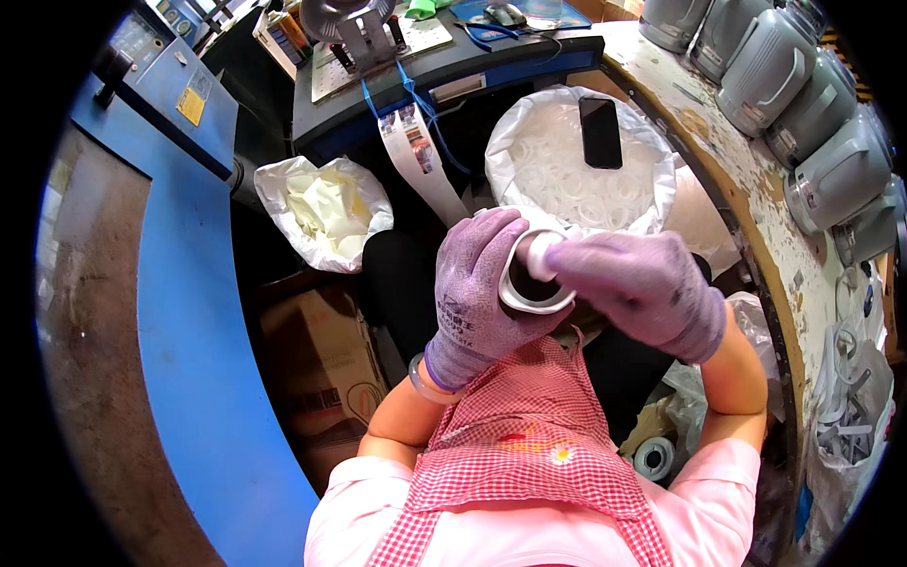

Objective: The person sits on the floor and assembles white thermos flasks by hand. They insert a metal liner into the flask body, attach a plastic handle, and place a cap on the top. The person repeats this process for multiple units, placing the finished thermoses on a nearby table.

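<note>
Both my hands wear purple-grey work gloves. My left hand (480, 283) is closed around the side of a white round-rimmed vessel (513, 295), which I hold above my lap with its dark opening facing up. My right hand (647, 288), blurred by motion, is closed at the far right of the opening. At its fingertips a small white rounded piece (540, 255) shows against the rim; its exact kind is not clear. Just beyond my hands stands a white-lined bin of translucent plastic rings (581, 194), with a black phone (601, 134) lying on top.
A smaller lined bin (326, 213) holds pale yellow pieces. Several grey jugs with handles (767, 80) line the worn bench (704, 118) on the right. A printed label strip (416, 151) hangs from the dark table ahead. Blue machinery (203, 312) stands at left.
</note>
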Demonstrator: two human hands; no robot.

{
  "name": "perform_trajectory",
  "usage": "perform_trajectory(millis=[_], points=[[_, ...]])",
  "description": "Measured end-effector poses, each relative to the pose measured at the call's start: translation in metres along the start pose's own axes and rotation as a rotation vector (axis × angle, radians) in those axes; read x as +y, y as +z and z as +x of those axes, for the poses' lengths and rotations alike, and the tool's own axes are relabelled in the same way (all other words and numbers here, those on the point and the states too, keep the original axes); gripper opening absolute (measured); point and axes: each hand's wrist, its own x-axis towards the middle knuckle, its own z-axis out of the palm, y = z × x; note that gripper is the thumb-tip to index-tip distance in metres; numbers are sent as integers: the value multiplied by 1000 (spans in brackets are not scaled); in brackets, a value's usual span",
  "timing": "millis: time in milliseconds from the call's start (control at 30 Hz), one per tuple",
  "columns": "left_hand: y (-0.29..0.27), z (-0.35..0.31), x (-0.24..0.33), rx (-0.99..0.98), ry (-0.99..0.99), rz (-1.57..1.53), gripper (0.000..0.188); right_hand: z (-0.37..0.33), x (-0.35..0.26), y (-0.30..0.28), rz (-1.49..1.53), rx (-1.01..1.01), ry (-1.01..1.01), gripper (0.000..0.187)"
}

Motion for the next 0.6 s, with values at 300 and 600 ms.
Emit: perform_trajectory(millis=[300, 600], points=[[1, 3, 13, -19, -38, 9, 73, 7, 9, 36, -669, -191, -4, 17], [0, 4, 16, 46, -18, 59, 72, 12, 17, 36, -466, -7, -84, 16]])
